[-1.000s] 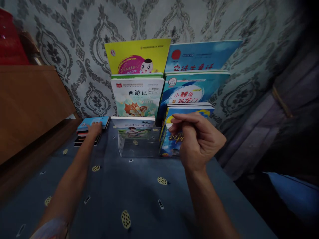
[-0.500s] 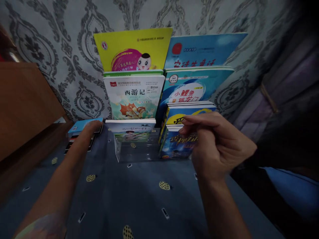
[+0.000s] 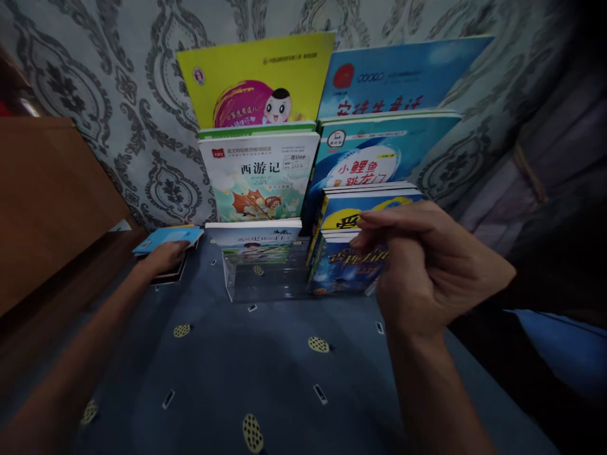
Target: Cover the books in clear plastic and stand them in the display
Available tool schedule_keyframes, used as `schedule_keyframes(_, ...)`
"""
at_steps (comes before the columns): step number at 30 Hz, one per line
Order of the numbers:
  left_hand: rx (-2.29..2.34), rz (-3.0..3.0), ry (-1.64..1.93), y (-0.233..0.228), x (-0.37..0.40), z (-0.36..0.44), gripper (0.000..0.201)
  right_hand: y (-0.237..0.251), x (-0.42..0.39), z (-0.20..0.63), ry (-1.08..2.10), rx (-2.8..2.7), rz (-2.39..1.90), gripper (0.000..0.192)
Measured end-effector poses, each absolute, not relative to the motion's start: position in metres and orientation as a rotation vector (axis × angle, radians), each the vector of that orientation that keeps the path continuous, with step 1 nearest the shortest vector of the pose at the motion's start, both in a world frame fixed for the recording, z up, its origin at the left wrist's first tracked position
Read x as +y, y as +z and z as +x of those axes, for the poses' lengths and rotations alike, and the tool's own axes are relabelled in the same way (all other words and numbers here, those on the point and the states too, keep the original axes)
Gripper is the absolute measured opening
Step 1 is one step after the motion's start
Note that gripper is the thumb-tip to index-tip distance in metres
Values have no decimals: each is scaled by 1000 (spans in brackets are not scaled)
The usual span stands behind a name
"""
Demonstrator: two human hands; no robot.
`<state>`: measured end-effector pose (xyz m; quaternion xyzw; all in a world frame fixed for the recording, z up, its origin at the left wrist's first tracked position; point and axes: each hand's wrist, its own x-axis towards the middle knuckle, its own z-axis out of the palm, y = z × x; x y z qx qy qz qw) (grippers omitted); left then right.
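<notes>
A clear tiered book stand (image 3: 265, 284) holds several children's books against the wall: a yellow book (image 3: 256, 82) and a blue book (image 3: 403, 76) at the top, others in rows below. My right hand (image 3: 427, 265) has its fingers bunched at the top edge of the dark blue front book (image 3: 346, 268) on the stand's right side. My left hand (image 3: 164, 258) reaches far left and lifts the light blue top book (image 3: 168, 236) off a small stack (image 3: 168, 276) lying flat on the table.
A blue cloth with yellow dots (image 3: 265, 366) covers the table. A brown wooden cabinet (image 3: 52, 196) stands at the left. Patterned grey wallpaper (image 3: 118, 95) is behind the stand. A curtain (image 3: 535, 170) hangs at the right.
My left hand has gone from resting on the flat stack to raising its light blue top book. My right hand has shifted right, staying at the front books. The view has moved closer.
</notes>
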<state>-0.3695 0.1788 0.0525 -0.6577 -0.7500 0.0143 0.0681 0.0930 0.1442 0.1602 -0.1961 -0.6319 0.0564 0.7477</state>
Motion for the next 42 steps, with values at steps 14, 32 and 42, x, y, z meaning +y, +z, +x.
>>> schedule_keyframes(14,-2316,-1710,107,21,130,-361,61,167,129,88,136,-1516,-245,30)
schedule_keyframes(32,-2161,-2113,78,-8,4,-322,60,171,98,79,289,-1636,-119,35)
schedule_keyframes(42,-2129,-2228,38,-6,-48,-289,62,90,85,28,223,-2554,-238,33)
